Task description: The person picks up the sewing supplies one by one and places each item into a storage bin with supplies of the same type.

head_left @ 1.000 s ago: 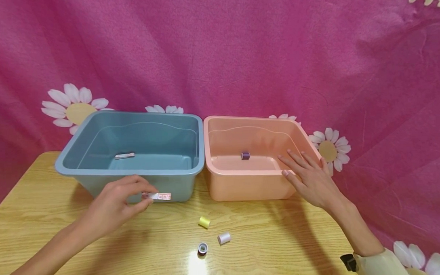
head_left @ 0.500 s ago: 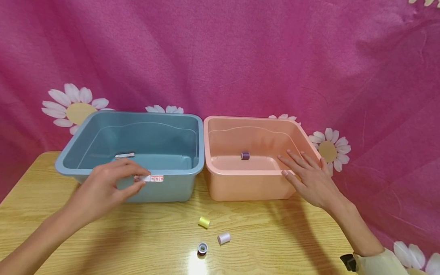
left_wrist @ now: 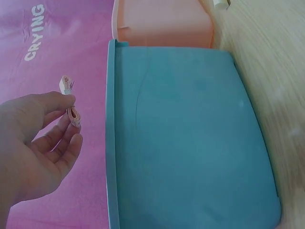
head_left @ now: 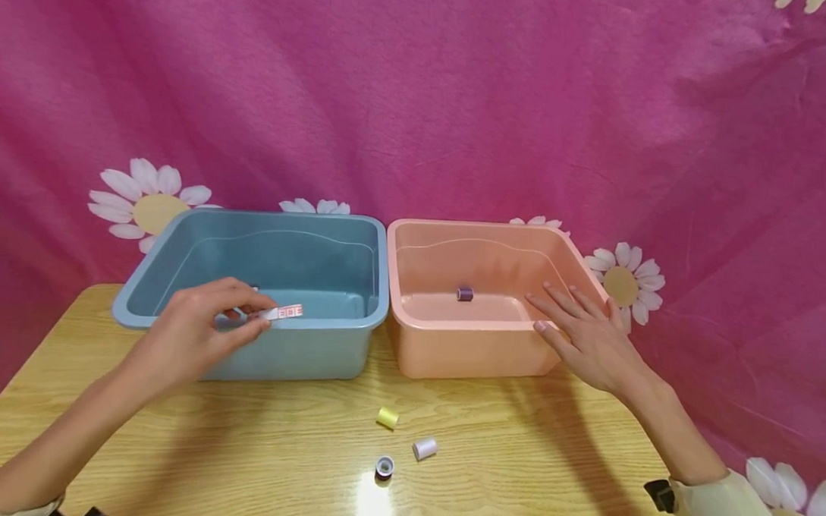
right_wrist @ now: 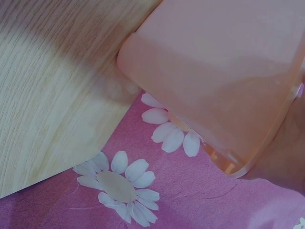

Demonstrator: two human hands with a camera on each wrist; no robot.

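Note:
My left hand (head_left: 204, 326) pinches a small folded measuring tape (head_left: 283, 312), white with red markings, between thumb and fingers. The hand is over the front rim of the blue bin (head_left: 299, 324) and overlaps its opening in the head view. In the left wrist view the measuring tape (left_wrist: 74, 114) shows its looped folds at the fingertips. Another folded tape in the blue bin is nearly all hidden behind that hand. My right hand (head_left: 587, 343) rests with fingers spread on the near right corner of the pink bin (head_left: 470, 326). A purple thread spool (head_left: 465, 294) lies inside the pink bin.
On the wooden table (head_left: 290, 460) in front of the bins lie a yellow spool (head_left: 387, 418), a pale lilac spool (head_left: 425, 449) and a dark spool (head_left: 385, 467) standing on end. Behind the bins hangs a magenta cloth (head_left: 414, 98) with daisies.
My left hand has risen with the measuring tape from in front of the blue bin to its rim, covering most of the tape inside. The right hand stays on the pink bin.

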